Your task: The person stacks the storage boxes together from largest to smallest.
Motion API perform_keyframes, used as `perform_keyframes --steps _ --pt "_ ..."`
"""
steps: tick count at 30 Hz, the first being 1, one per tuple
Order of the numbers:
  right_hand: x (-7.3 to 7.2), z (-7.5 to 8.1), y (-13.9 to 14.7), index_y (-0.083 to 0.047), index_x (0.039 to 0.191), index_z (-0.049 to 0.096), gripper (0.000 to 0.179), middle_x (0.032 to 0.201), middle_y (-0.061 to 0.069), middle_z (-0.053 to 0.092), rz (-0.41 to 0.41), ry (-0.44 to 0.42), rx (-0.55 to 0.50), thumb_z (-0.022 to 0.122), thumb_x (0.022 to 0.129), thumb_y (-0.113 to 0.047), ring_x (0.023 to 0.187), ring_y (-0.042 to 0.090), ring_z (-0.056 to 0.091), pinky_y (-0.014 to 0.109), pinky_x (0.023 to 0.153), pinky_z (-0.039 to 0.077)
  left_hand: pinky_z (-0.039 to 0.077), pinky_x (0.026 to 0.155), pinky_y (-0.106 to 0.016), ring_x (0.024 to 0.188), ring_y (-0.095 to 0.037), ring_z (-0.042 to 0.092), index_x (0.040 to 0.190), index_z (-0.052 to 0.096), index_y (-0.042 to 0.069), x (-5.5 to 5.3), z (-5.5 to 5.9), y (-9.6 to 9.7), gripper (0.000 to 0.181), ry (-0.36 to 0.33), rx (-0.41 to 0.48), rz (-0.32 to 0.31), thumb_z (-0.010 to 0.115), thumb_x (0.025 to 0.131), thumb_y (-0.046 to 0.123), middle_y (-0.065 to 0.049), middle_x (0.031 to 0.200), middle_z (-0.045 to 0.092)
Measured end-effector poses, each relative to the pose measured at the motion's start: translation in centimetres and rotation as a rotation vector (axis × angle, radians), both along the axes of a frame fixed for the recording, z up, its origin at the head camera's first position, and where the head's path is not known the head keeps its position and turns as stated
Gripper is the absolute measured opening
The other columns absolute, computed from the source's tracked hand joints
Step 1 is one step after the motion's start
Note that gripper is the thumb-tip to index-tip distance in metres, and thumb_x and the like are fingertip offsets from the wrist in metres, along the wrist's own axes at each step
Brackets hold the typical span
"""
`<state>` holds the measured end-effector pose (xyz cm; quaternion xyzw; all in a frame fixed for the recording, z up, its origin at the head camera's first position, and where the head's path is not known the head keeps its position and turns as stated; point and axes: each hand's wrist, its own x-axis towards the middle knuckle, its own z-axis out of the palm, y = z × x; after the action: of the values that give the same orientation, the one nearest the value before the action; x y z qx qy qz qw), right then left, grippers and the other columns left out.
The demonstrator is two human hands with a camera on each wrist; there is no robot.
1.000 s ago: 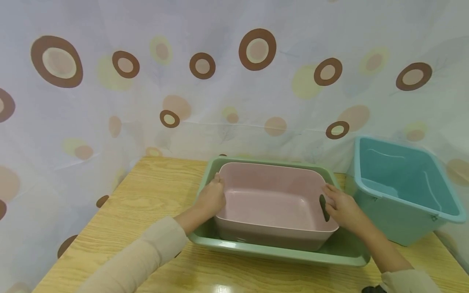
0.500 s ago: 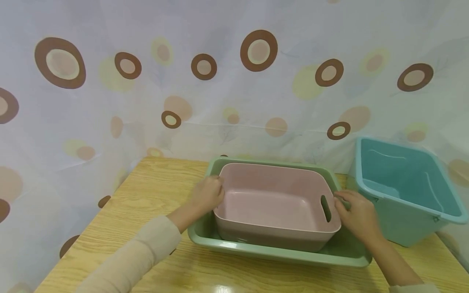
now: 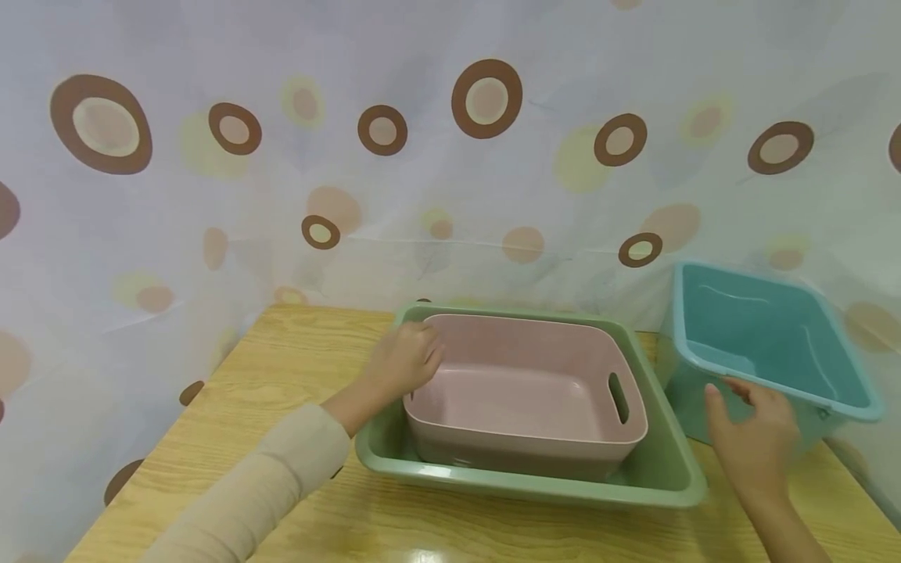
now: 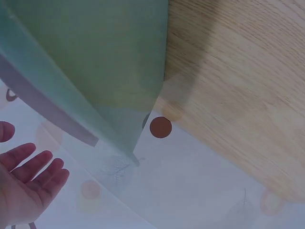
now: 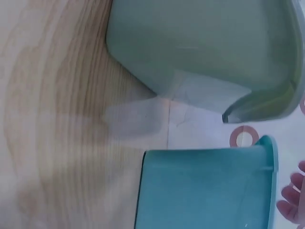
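A pink plastic storage bin [image 3: 521,399] with a handle slot in its right wall sits inside a larger green bin [image 3: 535,491]. My left hand [image 3: 404,360] hovers by the pink bin's left rim with loosely bent fingers; in the left wrist view those fingers [image 4: 43,167] are relaxed and apart from both bins. On the right, my right hand [image 3: 756,434] is in front of a teal bin [image 3: 774,336], thumb and fingers spread, holding nothing. Whether its fingertips touch the teal rim I cannot tell. In the right wrist view only a few fingers [image 5: 290,198] show.
All the bins stand on a wood-grain table [image 3: 317,352]. A pale curtain [image 3: 422,180] with brown circles hangs behind and at the sides. In the right wrist view, a narrow gap separates the green and teal bins.
My right hand has let go of the pink bin's right rim and moved right to the teal bin. The left hand has lifted slightly off the left rim. The bins have stayed put.
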<state>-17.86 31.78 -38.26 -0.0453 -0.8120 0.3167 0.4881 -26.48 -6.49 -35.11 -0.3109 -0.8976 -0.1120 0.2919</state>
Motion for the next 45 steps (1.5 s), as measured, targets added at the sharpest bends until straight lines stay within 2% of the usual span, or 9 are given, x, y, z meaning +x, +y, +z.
perform_keyframes --steps 2,5,10,14,19,24,32,39,45 --pt "0.4 -0.1 0.5 0.015 0.099 0.061 0.027 0.087 -0.015 0.053 -0.046 -0.031 -0.083 0.063 0.078 -0.002 0.086 -0.020 0.027 0.012 0.077 0.023 0.053 0.058 -0.036 0.071 -0.023 0.063 0.081 0.065 0.004 0.0 0.3 0.2 0.012 -0.017 -0.004 -0.008 0.058 0.084 0.013 -0.007 0.074 0.064" --pt "0.8 -0.2 1.1 0.013 0.109 0.057 0.035 0.092 -0.029 0.032 -0.118 -0.074 -0.182 0.062 0.081 -0.008 0.090 -0.015 0.024 0.020 0.082 0.024 0.053 0.061 -0.037 0.075 -0.024 0.064 0.085 0.065 0.003 -0.2 0.8 0.7 0.014 -0.029 -0.009 -0.018 0.059 0.085 0.015 -0.008 0.076 0.065" --pt "1.3 0.2 1.7 0.005 0.129 0.043 0.052 0.113 -0.017 0.025 -0.197 -0.139 -0.313 0.058 0.085 -0.019 0.116 0.007 0.025 0.043 0.099 0.028 0.052 0.056 -0.032 0.069 -0.021 0.061 0.082 0.064 0.004 -0.2 1.7 1.6 0.015 -0.020 -0.016 -0.012 0.060 0.086 0.018 -0.006 0.074 0.063" --pt "1.3 0.4 2.3 -0.001 0.136 0.036 0.059 0.128 -0.009 0.023 -0.215 -0.122 -0.390 0.058 0.086 -0.023 0.126 0.015 0.016 0.043 0.110 0.022 0.051 0.054 -0.029 0.068 -0.020 0.061 0.086 0.065 0.003 -0.2 2.6 2.6 0.016 -0.009 -0.023 -0.011 0.060 0.086 0.018 -0.006 0.077 0.064" --pt "1.6 0.8 3.3 -0.004 0.147 0.016 0.073 0.152 0.011 0.003 -0.219 -0.240 -0.477 0.052 0.089 -0.032 0.139 0.025 0.000 0.045 0.117 0.011 0.057 0.074 -0.034 0.098 -0.028 0.065 0.109 0.066 0.001 -0.2 3.8 3.9 0.030 -0.057 -0.019 -0.011 0.060 0.087 0.020 -0.012 0.107 0.068" --pt "1.7 1.1 4.0 -0.006 0.149 -0.001 0.082 0.155 0.007 -0.013 -0.204 -0.337 -0.551 0.047 0.090 -0.037 0.143 0.026 -0.013 0.043 0.118 0.003 0.055 0.084 -0.036 0.106 -0.028 0.062 0.115 0.064 0.003 -0.3 4.9 5.3 0.033 -0.103 -0.027 -0.003 0.058 0.088 0.022 -0.012 0.115 0.066" --pt "0.9 2.0 4.4 -0.015 0.146 -0.022 0.091 0.152 0.002 -0.029 -0.190 -0.455 -0.725 0.042 0.089 -0.047 0.142 0.023 -0.017 0.037 0.118 0.000 0.051 0.091 -0.037 0.114 -0.026 0.059 0.121 0.061 0.007 -0.6 6.6 8.2 0.037 -0.205 -0.026 0.015 0.056 0.089 0.024 -0.009 0.122 0.063" --pt "-0.1 2.2 4.7 -0.019 0.143 -0.027 0.098 0.149 -0.004 -0.035 -0.161 -0.420 -0.888 0.047 0.086 -0.051 0.139 0.012 -0.024 0.028 0.117 -0.004 0.049 0.096 -0.034 0.117 -0.022 0.057 0.125 0.059 0.010 -1.0 6.9 11.2 0.038 -0.238 -0.029 0.006 0.051 0.091 0.028 -0.005 0.125 0.062" --pt "-1.0 2.1 4.5 -0.018 0.143 -0.029 0.102 0.149 -0.003 -0.035 -0.168 -0.397 -0.916 0.047 0.085 -0.054 0.139 0.011 -0.025 0.027 0.117 -0.003 0.047 0.098 -0.032 0.122 -0.017 0.053 0.129 0.056 0.013 -1.1 7.0 13.3 0.041 -0.304 -0.041 0.017 0.048 0.093 0.030 -0.002 0.131 0.058"
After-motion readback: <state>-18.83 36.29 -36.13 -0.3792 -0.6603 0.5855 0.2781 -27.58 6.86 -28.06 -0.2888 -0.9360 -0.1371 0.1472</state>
